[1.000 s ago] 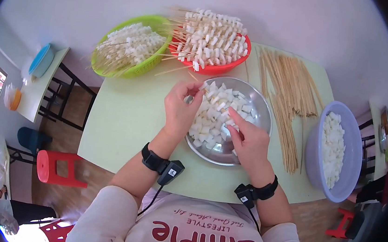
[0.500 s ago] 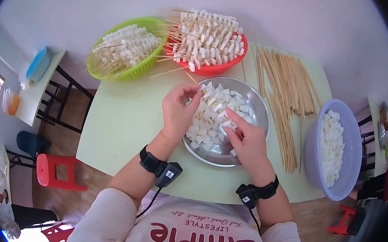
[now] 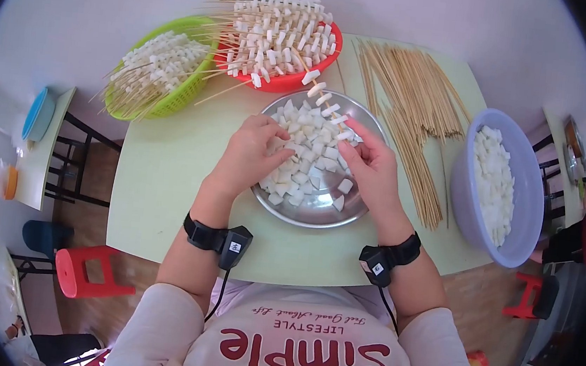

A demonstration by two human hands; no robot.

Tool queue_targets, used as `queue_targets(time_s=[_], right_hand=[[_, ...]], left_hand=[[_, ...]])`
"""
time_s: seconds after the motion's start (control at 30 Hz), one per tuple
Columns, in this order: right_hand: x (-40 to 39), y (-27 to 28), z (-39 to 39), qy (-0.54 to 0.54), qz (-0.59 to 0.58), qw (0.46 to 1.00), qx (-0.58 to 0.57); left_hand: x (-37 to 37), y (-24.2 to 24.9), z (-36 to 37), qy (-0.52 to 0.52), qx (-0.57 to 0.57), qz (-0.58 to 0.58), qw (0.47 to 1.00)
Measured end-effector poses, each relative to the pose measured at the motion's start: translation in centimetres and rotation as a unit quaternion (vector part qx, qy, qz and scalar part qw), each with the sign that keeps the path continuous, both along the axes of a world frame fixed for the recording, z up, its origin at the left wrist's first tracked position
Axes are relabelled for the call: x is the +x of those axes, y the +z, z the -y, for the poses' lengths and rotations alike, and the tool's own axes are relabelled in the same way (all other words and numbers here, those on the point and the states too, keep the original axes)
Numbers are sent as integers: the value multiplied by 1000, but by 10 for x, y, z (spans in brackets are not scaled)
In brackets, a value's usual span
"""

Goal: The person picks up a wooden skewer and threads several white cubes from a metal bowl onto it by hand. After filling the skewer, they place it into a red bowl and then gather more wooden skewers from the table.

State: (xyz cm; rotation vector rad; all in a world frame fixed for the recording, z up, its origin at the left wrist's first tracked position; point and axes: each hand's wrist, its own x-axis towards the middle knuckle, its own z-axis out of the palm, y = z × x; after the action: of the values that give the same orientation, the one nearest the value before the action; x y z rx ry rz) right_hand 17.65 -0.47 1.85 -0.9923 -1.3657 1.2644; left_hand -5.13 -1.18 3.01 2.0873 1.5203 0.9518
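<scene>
Hand (image 3: pixel 372 164) pinching skewer (image 3: pixel 325 105) (loaded)

Bare pale-green tabletop (image 3: pixel 165 192) lies open on the left. The round steel bowl (image 3: pixel 304 212) blocks the centre. Loose bamboo skewers (image 3: pixel 406 109) and the lavender plastic basin (image 3: pixel 466 214) crowd the right.

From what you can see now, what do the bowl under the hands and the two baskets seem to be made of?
The bowl looks like polished metal, probably steel: grey and reflective. The green basket and red basket look like moulded plastic: bright, even colour; the green one has a slotted wall.
</scene>
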Motion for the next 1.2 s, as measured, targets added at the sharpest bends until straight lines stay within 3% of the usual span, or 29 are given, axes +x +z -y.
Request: queue_targets(time_s=[0.13, 0.47, 0.53, 0.57, 0.63, 0.67, 0.73, 0.97, 1.13, 1.2], right_hand=[[-1, -4, -1, -4, 3, 1000, 3], [-3, 1, 3, 6, 69, 996, 49], [-3, 2, 4, 9, 79, 995, 57], [-3, 2, 4, 12, 87, 994, 58], [-3, 2, 5, 18, 93, 993, 64], [-2, 1, 5, 18, 106, 992, 64], [-3, 2, 5, 21, 119, 990, 70], [-3, 3, 7, 23, 110, 992, 48], [-5, 7, 11, 29, 121, 990, 62], [-4, 9, 12, 41, 179, 980, 78]], left_hand=[[4, -4, 1, 0, 29, -84, 996], [4, -8, -6, -30, 66, -50, 996], [9, -1, -1, 77, -21, 130, 988], [7, -7, -4, 79, -17, 129, 988], [1, -18, -12, 59, 28, 336, 940], [-1, -22, -14, 62, 33, 334, 940], [0, -15, -12, 38, -27, 424, 904], [-3, -6, -7, 24, -83, 402, 912], [-6, -1, -10, 71, 1, 481, 874], [-10, -1, -12, 92, 46, 478, 872]])
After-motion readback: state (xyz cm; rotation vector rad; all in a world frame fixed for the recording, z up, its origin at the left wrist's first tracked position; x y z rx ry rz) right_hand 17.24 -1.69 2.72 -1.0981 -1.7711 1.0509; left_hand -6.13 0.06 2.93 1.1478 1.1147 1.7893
